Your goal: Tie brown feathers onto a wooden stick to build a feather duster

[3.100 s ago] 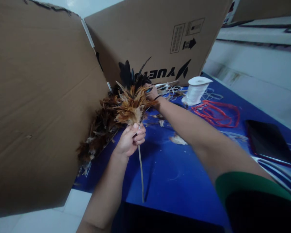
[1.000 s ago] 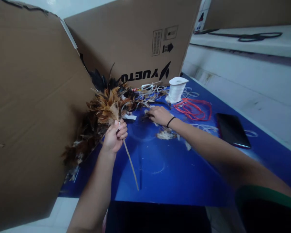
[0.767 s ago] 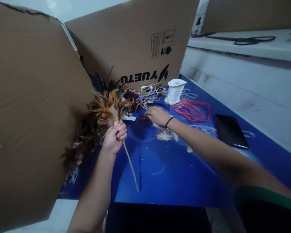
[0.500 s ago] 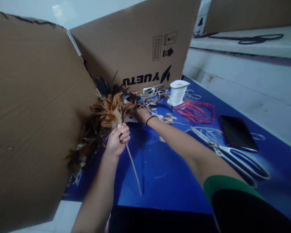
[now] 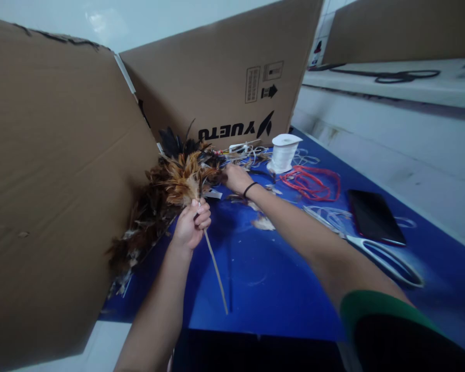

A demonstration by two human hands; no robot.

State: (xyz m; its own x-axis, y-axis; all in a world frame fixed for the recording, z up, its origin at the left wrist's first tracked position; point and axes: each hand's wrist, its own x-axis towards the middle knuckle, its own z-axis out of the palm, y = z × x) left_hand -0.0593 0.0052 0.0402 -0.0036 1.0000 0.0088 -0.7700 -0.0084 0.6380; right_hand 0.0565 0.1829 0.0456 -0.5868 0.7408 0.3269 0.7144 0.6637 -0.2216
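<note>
My left hand (image 5: 191, 227) is closed around a thin wooden stick (image 5: 216, 268) just under a tuft of brown and orange feathers (image 5: 184, 178) bound to its top. The stick slants down toward the table's near edge. My right hand (image 5: 236, 178), with a black band on its wrist, reaches into the loose feathers behind the tuft; its fingers are hidden among them. A pile of dark feathers (image 5: 139, 227) lies along the cardboard at the left.
Tall cardboard sheets (image 5: 62, 170) wall the left and back of the blue table (image 5: 279, 279). On the table lie a white thread spool (image 5: 283, 153), red cord (image 5: 312, 182), white-handled scissors (image 5: 375, 250), a dark phone (image 5: 374, 217) and stray feathers (image 5: 263, 223).
My right hand left the loose feathers on the table's middle and moved left into the feathers beside the tuft. The left hand kept its grip on the stick.
</note>
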